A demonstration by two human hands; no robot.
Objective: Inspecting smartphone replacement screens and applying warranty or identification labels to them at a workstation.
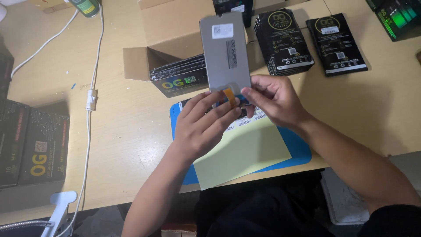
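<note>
Gripping a flat grey phone screen panel with orange ribbon, both hands closed on its lower edge.

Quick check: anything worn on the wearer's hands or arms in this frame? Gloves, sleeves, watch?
Nothing shows on either. The left hand and right hand are bare: no gloves, rings or watch visible. Both forearms are uncovered to the frame edge; dark fabric shows only at the lower right corner.

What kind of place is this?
Probably a phone-parts packing or repair bench. Both hands hold a grey flat phone screen panel over a blue work mat, beside stacks of black glossy pouches and an open brown cardboard box.
</note>
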